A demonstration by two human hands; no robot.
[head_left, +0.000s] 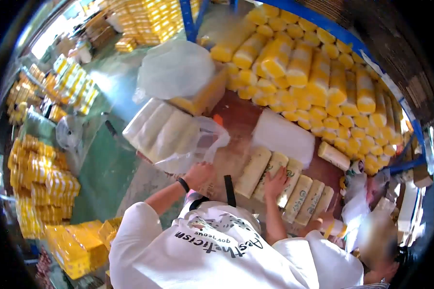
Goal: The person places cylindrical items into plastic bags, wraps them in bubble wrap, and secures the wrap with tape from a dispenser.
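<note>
My left hand (pixel 200 175), with a black band at the wrist, is closed on the mouth of a clear plastic bag (pixel 211 136). Inside the bag, several pale rolls (pixel 161 124) lie side by side at the table's left end. My right hand (pixel 276 183) rests, fingers spread, on cream-coloured rolls with green print (pixel 298 198), which lie in a row near the table's front edge. Whether its fingers grip a roll cannot be made out; they look flat on top. A stack of white sheets (pixel 284 137) lies just beyond the row.
Yellow-and-white wrapped rolls (pixel 318 72) are piled high at the back, within a blue metal frame (pixel 190 24). Behind the bag stands a carton (pixel 202 94) topped with clear plastic (pixel 176 67). A co-worker's hand (pixel 318 225) is near the row's right end. Yellow packages (pixel 77 245) stand left.
</note>
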